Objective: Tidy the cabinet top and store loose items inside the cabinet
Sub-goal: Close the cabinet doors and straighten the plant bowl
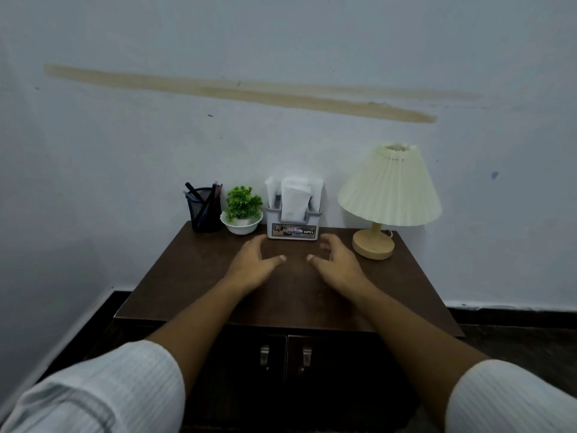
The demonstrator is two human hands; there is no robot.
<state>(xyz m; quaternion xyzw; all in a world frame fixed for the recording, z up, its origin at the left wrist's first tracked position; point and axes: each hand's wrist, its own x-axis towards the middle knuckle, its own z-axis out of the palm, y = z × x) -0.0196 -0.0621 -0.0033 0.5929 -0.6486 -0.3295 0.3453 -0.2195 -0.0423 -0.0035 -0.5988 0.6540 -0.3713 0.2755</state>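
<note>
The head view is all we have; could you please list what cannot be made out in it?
All in the head view:
- Cabinet inside: hidden behind its closed doors.
- Organiser label: print beyond "OPEL" too small.
- Pen holder: pen count lost in dark mesh.
- Left hand, right hand: whether they touch the Cabinet is unclear.

Pale wall [281, 42] with a tan streak [243, 93]; dark skirting [515, 312] below
</note>
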